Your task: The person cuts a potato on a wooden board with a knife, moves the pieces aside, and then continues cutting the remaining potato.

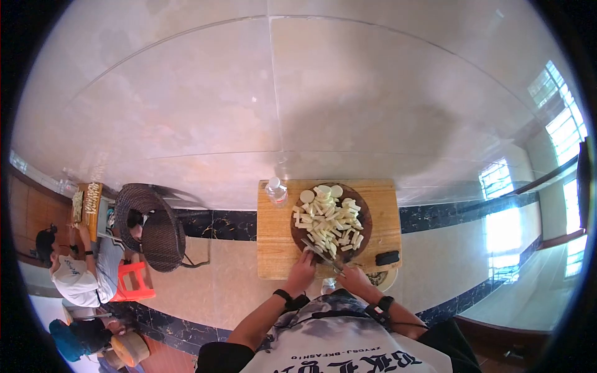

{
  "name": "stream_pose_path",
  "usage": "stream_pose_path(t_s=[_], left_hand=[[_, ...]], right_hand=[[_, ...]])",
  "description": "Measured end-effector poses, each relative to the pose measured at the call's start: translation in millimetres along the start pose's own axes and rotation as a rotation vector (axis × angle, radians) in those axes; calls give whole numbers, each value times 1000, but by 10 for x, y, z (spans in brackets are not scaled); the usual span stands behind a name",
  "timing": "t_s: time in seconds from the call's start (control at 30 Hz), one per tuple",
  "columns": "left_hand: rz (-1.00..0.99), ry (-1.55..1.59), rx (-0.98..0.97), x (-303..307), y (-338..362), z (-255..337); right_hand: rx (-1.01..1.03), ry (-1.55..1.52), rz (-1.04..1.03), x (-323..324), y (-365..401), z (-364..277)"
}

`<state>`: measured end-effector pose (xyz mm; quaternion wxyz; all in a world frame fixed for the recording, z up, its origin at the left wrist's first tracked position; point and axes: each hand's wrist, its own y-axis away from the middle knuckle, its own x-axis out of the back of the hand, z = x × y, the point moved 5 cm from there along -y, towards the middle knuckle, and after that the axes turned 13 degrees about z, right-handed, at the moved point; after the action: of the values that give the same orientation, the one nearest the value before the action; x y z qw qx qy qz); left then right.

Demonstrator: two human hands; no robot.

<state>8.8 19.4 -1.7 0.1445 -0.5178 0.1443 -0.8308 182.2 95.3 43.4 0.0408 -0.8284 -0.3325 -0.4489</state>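
A round dark cutting board lies on a wooden table, heaped with pale cut vegetable sticks and a few round slices. At the board's near edge, my right hand grips the handle of a knife, whose blade slants up and left across the near pieces. Beside the blade, my left hand has its fingers bent and pressed together at the board's near-left edge. What sits under those fingertips is hidden.
The wooden table stands by a tiled wall. A clear bottle is at its back left, a black object at its right. To the left are a wicker chair, a red stool and a seated person at another board.
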Motion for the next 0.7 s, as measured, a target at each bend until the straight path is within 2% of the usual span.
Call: stream_pose_path(t_s=[0.1,0.17,0.27,0.37,0.7], left_hand=[[-30,67,43,-84,43,-39],[-6,20,-20,-86,55,-29],[4,-17,-66,-90,57,-7],[-32,9,-8,13,0,46],[-66,-17,9,36,-3,124]], right_hand=[[160,6,18,67,47,-58],[240,35,21,77,86,-117],[249,-55,19,-8,105,-103],[43,-74,31,-56,110,-38],[42,-27,11,-58,148,59]])
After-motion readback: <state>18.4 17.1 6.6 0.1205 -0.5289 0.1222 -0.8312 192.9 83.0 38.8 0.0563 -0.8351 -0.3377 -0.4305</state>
